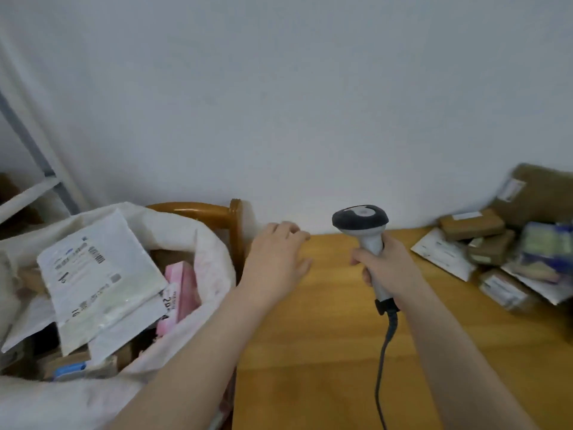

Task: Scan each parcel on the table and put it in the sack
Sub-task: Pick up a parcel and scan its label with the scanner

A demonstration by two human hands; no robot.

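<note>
Smooth wooden table [310, 352], perhaps cardboard parcels [473, 225]

Home-like parcel-sorting corner: wooden chair [201, 211], filled sack [214, 252] left of the left hand [276, 259]; parcels [473, 225] piled right of the right hand [390, 268].

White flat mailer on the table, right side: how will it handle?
The white mailer looks thin and flat: probably light and floppy, sagging if lifted by an edge. Brown boxes seem to overlap it, so pulling may drag them.
</note>
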